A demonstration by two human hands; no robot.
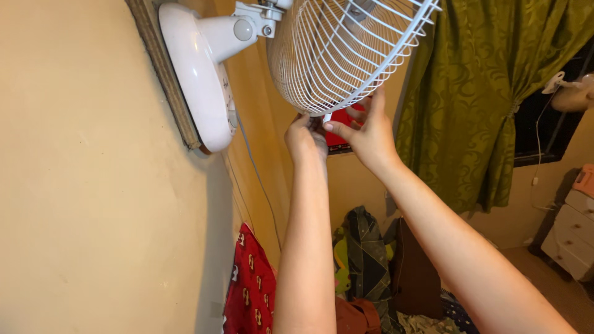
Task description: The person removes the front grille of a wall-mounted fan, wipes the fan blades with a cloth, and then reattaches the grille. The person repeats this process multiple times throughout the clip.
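Note:
A white wall fan hangs high on the cream wall, with its round base (198, 74) fixed to the wall and its wire grille (340, 49) facing right. Both of my arms reach up to the grille's lower rim. My left hand (304, 141) is closed against the rim from the left, its fingertips hidden behind the wires. My right hand (366, 133) grips the rim from the right, its thumb just under a small white clip (326, 117) at the bottom of the grille. A red object (341, 117) shows behind my hands.
The fan's thin cord (257, 179) runs down the wall. A green curtain (476, 93) hangs to the right, beside a dark window. A second small fan (572, 93) and white drawers (572, 235) stand far right. A red patterned cloth (250, 287) and bags lie below.

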